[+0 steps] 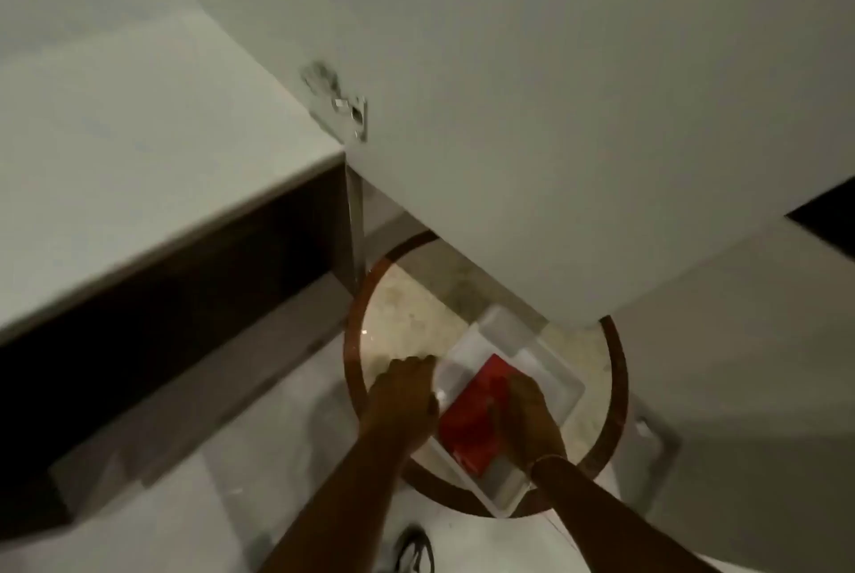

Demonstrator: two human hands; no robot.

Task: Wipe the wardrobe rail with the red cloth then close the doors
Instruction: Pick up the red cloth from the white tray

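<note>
A folded red cloth point(472, 422) lies in a white tray point(546, 369) on a small round table point(407, 318) with a brown rim. My right hand point(527, 419) rests on top of the cloth, fingers bent over its right edge. My left hand point(407, 392) presses on the tray's left rim and the tabletop. A white wardrobe door point(555, 109) stands open above the table, a metal hinge plate point(349, 116) on its left edge. The wardrobe rail is out of view.
A second white door panel point(115, 156) hangs open at the left over a dark interior. Another white panel point(740, 364) stands at the right. A shoe point(414, 549) shows on the pale floor at the bottom.
</note>
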